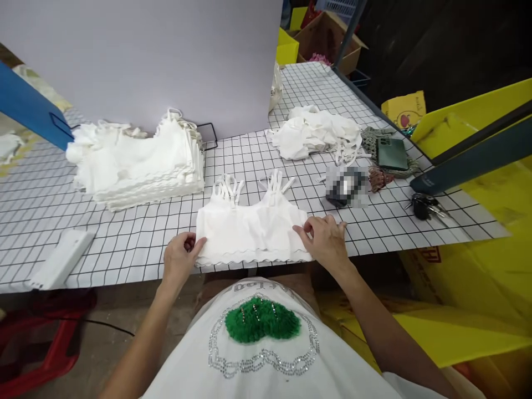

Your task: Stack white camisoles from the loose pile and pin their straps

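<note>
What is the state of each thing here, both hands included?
Garment: laid flat
Stack: white cloth piled in layers
Heap: loose, crumpled
Phone: lying camera side up
Keys: lying in a bunch
Box: open
Left hand: touching garment's left edge
Right hand: touching garment's right edge

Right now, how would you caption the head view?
A white top spread between left hand and right hand on gridded tabletop.

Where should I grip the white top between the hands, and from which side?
Probably pinch the white top by its two side edges, coming from left and right: it lies flat, straps pointing away, and the left hand and right hand are at those edges.
</note>
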`<state>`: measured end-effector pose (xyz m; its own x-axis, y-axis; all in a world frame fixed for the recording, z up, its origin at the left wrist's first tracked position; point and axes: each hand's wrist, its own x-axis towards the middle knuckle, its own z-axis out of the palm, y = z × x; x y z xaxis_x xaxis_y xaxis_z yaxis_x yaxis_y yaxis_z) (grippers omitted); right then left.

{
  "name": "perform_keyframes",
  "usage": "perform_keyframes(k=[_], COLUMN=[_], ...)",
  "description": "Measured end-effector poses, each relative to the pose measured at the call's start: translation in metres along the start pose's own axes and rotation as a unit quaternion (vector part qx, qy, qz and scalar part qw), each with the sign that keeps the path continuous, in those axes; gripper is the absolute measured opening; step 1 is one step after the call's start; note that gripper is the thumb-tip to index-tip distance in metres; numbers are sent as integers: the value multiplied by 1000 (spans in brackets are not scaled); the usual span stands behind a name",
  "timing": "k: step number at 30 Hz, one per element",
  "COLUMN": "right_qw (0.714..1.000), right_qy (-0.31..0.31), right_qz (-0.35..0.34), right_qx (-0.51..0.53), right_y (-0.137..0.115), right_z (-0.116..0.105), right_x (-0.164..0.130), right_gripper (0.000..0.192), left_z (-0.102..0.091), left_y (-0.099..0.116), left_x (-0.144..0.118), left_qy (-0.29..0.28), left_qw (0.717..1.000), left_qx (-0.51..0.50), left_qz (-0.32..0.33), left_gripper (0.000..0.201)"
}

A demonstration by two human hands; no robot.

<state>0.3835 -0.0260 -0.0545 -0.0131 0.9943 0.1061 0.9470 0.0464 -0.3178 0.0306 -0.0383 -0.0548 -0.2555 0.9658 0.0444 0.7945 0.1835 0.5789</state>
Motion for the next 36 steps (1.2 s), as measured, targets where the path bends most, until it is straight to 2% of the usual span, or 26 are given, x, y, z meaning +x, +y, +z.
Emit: perform_keyframes(k=[6,9,12,14,16,18,20,22,26,31,33,36], right_qw=[1000,1000,999,999,996,988,980,976,982,978,977,979], right_qy=[-26,-15,-23,-1,45,57,25,-13,-28,-34,-43,-33], right_qz=[8,17,32,16,-39,-120,-182,-198,-169,-199,-207,-201], right_qx=[5,1,-29,-50,-64,-74,-80,-85,-85,-56,-35,23], right_y=[2,9,11,7,-2,-11,-12,-6,7,-13,-14,3], right_z=[-5,-7,-9,-8,-3,6,15,21,21,22,22,14], right_x=[-3,-4,-6,-9,-15,-22,-29,-35,-36,-35,-34,-15], right_gripper=[32,32,32,30,37,52,63,70,77,79,75,62], left_z=[2,2,1,3,9,19,30,38,43,49,52,54], left_y=[1,0,-1,3,12,21,24,21,20,39,34,10], left_x=[-2,-2,0,0,-3,-8,-14,-19,-21,-19,-17,-9], left_qy=[33,5,-15,33,84,61,-7,-46,-43,-38,-16,38], left_qw=[998,997,1000,998,986,967,950,945,957,946,949,956], left_qx=[-57,-69,-23,21,43,54,79,123,172,164,167,148], left_qz=[-15,-25,-6,49,140,241,302,298,231,276,268,251], left_gripper=[29,31,30,30,34,41,49,59,69,66,71,73])
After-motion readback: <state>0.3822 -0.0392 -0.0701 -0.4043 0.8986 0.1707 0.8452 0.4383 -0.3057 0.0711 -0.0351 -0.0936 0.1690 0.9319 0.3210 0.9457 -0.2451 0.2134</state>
